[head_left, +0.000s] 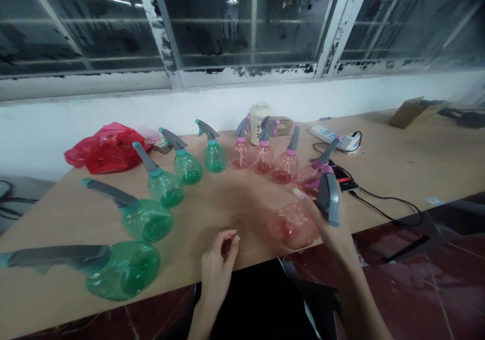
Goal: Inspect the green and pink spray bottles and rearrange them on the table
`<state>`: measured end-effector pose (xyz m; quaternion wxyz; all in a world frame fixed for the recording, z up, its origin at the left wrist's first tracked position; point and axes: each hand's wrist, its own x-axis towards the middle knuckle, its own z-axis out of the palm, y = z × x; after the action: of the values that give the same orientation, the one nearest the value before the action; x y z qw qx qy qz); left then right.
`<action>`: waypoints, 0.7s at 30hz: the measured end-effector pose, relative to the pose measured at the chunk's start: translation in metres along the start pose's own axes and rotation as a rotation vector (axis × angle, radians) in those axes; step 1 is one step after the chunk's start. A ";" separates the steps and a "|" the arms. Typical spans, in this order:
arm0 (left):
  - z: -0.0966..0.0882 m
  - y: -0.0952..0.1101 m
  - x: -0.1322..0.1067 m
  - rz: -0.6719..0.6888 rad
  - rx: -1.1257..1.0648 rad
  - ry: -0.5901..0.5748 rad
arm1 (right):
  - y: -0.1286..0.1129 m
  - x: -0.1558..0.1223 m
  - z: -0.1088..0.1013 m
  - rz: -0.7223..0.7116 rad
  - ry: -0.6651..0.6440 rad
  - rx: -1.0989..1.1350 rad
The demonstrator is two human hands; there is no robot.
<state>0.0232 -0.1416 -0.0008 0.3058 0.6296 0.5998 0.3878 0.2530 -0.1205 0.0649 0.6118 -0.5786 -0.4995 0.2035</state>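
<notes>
My right hand (317, 212) is closed around the neck area of the nearest pink spray bottle (296, 225), just below its grey trigger head. That bottle's body looks blurred and leans at the table's front edge; where the fingers meet its neck is partly hidden. Beside it, another pink spray bottle (324, 156) is partly covered by my hand. My left hand (220, 259) hovers at the front edge, fingers loosely curled and a gap showing, with nothing in it. To its left lies the nearest green spray bottle (125, 272) in view, its grey head pointing left.
Several green spray bottles (164, 186) and pink spray bottles (286, 163) form an arc on the wooden table (231, 198). Behind them are a red plastic bag (108, 148), a paper cup (259, 115) and a cardboard box (282, 126). A phone (345, 179), cables and a power strip (335, 139) lie right.
</notes>
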 end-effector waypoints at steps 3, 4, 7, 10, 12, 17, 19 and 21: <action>0.000 0.000 0.000 -0.003 0.008 -0.002 | 0.009 0.011 -0.016 -0.049 0.112 -0.192; -0.001 0.000 0.000 -0.005 0.012 -0.003 | 0.014 0.015 -0.022 -0.048 0.148 -0.253; 0.000 0.000 0.001 -0.001 0.018 0.006 | 0.029 0.026 -0.040 -0.051 0.255 -0.380; 0.000 0.002 0.001 -0.002 0.021 0.011 | 0.043 0.037 -0.053 -0.058 0.366 -0.506; -0.001 0.003 0.000 -0.008 0.020 0.008 | 0.049 0.044 -0.056 -0.047 0.422 -0.550; -0.002 0.004 0.000 -0.020 0.021 0.004 | 0.053 0.056 -0.050 -0.023 0.489 -0.543; -0.001 0.003 0.001 -0.021 0.026 0.001 | 0.053 0.057 -0.048 -0.015 0.517 -0.519; -0.001 0.002 0.001 -0.016 0.030 0.002 | 0.055 0.057 -0.047 -0.019 0.533 -0.505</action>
<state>0.0236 -0.1405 0.0011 0.2988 0.6290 0.6109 0.3768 0.3348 -0.0832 0.0445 0.5604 -0.7393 -0.3623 -0.0898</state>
